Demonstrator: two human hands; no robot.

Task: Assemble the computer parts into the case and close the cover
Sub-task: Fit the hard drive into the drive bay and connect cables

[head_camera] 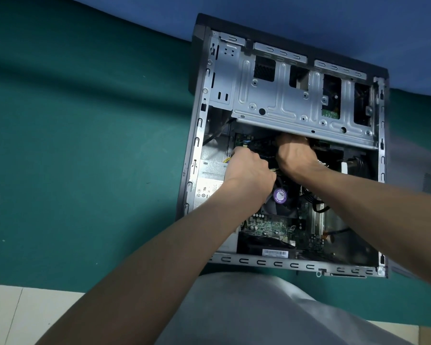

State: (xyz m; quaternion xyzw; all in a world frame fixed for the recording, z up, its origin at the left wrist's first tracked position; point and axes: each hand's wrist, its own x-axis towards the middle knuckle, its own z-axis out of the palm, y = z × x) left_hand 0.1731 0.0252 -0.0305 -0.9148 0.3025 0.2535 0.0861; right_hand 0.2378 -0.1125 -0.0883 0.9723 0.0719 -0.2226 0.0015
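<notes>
Hands — left (246,170), right (295,155) — curled inside stamped-metal case (197,145); grip contents perhaps cables, unclear.

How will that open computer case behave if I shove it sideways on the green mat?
The computer case lies flat on its broad side, so tipping looks unlikely. Its steel frame, power supply and motherboard suggest real weight. The green mat looks grippy, so it would probably drag rather than slide.

Drive cage (301,95) roofs both hands' (294,155) working gap.
</notes>
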